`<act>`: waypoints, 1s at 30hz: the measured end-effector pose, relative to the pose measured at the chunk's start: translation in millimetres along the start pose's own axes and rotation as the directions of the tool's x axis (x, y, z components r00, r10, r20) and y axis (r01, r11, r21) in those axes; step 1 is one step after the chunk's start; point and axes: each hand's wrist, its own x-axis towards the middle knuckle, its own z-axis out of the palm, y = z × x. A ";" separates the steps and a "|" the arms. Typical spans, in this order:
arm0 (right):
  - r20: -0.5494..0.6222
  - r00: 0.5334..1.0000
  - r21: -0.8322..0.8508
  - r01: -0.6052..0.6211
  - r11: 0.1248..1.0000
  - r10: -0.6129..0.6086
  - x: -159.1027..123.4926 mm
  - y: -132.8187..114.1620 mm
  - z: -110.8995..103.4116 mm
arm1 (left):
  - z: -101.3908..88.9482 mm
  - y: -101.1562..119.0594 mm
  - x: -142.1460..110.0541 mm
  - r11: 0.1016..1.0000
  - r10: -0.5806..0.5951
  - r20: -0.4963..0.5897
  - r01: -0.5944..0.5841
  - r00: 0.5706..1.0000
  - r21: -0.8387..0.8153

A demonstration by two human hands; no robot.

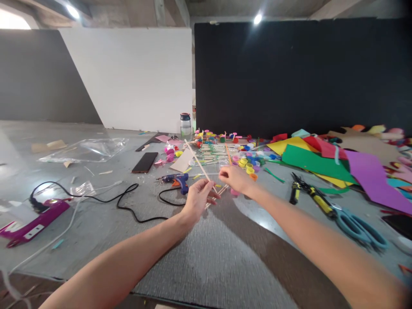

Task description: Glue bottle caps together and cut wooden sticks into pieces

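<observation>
Grip pinched together, the left hand (198, 201) holds a thin, straight, pale wooden stick (197, 160) near its lower end above the grey counter (199, 262), so off-centre holding could let it swivel, while I cannot tell whether the curled right hand (237, 178) grasps anything.

Looks like a craft workshop. Worktop (96, 225) carries glue gun (183, 183), pliers (317, 201), scissors (349, 225), coloured sheets (317, 163). Bare concrete ceiling (225, 8) above, black panel (289, 77) and white panel (138, 77) behind.
</observation>
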 end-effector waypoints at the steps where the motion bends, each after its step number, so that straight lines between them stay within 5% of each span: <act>1: -0.001 1.000 0.011 -0.004 1.000 0.004 -4.4 1.2 0.7 | 0.1 -1.1 0.7 1.000 -0.002 -0.002 0.002 1.000 -0.002; 9: 0.062 0.997 0.217 0.030 0.976 -0.045 11.1 -23.7 11.3 | -4.1 -2.5 4.9 0.999 0.033 -0.014 -0.033 0.999 0.014; 14: 0.047 0.999 0.451 -0.044 0.892 0.026 9.4 -20.7 2.7 | -6.2 -1.4 5.6 0.998 0.068 -0.034 -0.068 0.997 0.016; 22: 0.015 0.995 0.889 -0.056 0.454 0.095 -51.6 -10.6 3.1 | -1.5 -0.2 0.6 0.999 0.038 0.057 -0.038 0.998 0.001; 30: 0.059 0.986 0.983 -0.084 0.162 0.154 -61.2 -15.8 13.5 | -0.1 -3.7 -4.8 0.996 -0.058 0.187 0.045 0.981 0.071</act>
